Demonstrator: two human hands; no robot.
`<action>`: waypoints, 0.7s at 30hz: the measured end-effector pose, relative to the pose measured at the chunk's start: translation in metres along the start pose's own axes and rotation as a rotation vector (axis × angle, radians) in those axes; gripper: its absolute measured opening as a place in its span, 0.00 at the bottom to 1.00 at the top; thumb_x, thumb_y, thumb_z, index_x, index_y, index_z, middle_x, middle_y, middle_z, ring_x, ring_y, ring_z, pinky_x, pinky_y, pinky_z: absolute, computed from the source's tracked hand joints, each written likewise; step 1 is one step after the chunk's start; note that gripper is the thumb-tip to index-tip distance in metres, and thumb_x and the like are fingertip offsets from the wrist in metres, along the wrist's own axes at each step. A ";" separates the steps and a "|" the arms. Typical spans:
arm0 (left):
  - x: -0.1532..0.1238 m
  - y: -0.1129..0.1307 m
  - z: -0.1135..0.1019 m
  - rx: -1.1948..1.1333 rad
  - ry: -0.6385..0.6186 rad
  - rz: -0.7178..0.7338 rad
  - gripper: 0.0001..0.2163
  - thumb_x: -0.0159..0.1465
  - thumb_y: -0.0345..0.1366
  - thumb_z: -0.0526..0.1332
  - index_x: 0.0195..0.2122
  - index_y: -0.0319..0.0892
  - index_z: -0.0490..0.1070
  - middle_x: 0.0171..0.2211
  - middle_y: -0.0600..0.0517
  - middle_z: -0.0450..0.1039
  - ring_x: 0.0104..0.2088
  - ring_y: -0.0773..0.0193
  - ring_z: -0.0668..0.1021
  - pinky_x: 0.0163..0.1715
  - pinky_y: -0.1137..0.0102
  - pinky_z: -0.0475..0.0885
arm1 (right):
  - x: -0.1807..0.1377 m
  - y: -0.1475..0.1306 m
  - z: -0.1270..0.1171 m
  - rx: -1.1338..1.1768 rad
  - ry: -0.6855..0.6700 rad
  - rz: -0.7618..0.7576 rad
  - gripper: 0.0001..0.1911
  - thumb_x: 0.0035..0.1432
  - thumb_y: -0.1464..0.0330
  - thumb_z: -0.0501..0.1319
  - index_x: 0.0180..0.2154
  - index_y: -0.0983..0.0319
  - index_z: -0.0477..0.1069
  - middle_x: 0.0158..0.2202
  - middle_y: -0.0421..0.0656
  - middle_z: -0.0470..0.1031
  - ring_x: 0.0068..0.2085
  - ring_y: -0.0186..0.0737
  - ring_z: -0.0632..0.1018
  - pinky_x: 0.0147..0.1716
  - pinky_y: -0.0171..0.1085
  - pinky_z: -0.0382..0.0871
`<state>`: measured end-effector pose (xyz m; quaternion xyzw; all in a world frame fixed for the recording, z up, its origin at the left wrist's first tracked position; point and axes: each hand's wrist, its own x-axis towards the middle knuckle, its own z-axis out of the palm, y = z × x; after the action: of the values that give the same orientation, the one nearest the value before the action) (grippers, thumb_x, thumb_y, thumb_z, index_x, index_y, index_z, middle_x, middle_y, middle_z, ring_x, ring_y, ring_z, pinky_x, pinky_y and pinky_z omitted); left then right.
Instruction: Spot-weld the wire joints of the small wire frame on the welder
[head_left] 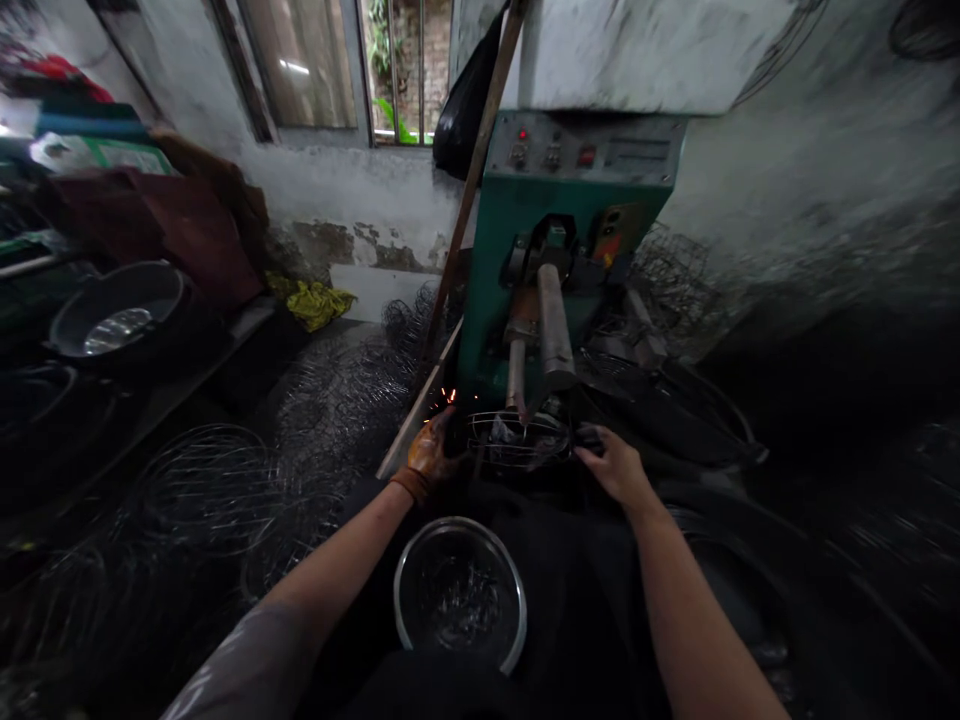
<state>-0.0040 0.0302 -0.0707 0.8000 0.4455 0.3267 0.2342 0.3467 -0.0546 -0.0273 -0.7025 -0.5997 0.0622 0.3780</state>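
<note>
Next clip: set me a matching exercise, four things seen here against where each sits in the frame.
Things:
1. metal bowl
2. wire cage
3. yellow cloth
4. sparks

Places:
A. on the floor by the wall under the window
B. between the left hand and right hand, under the green machine
C. near the person's lap, between the forearms
D. just above the gloved left hand

Pairs: 1-C, 2-B, 3-A, 4-D

no readable text, control panel (585, 150) labels too blurred
</note>
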 end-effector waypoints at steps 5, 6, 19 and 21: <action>0.000 0.047 -0.021 0.114 0.075 0.189 0.42 0.57 0.48 0.71 0.70 0.39 0.60 0.65 0.41 0.65 0.67 0.48 0.66 0.69 0.57 0.63 | -0.004 0.012 0.012 0.018 -0.060 0.108 0.15 0.51 0.66 0.64 0.43 0.59 0.77 0.38 0.46 0.83 0.39 0.52 0.83 0.42 0.44 0.78; 0.004 0.058 -0.019 0.149 0.075 0.214 0.42 0.56 0.48 0.71 0.69 0.39 0.61 0.65 0.41 0.66 0.67 0.47 0.66 0.69 0.57 0.62 | -0.001 0.010 0.015 0.014 -0.055 0.118 0.15 0.52 0.66 0.64 0.43 0.59 0.77 0.37 0.45 0.83 0.39 0.52 0.83 0.41 0.44 0.78; 0.031 0.080 0.007 0.259 -0.098 -0.003 0.28 0.52 0.42 0.75 0.53 0.41 0.75 0.50 0.42 0.76 0.50 0.45 0.78 0.53 0.57 0.75 | 0.003 -0.019 -0.003 -0.049 -0.175 -0.027 0.13 0.58 0.73 0.62 0.43 0.60 0.81 0.43 0.47 0.84 0.46 0.52 0.83 0.48 0.44 0.77; 0.024 0.067 0.007 0.161 -0.092 -0.044 0.29 0.53 0.43 0.75 0.55 0.41 0.73 0.49 0.44 0.77 0.49 0.47 0.79 0.52 0.59 0.75 | 0.005 -0.031 -0.003 -0.091 -0.187 -0.071 0.14 0.58 0.75 0.62 0.45 0.61 0.80 0.45 0.49 0.83 0.48 0.53 0.83 0.51 0.45 0.76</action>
<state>0.0478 0.0169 -0.0233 0.8204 0.4764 0.2478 0.1965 0.3254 -0.0521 -0.0047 -0.6883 -0.6592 0.0866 0.2902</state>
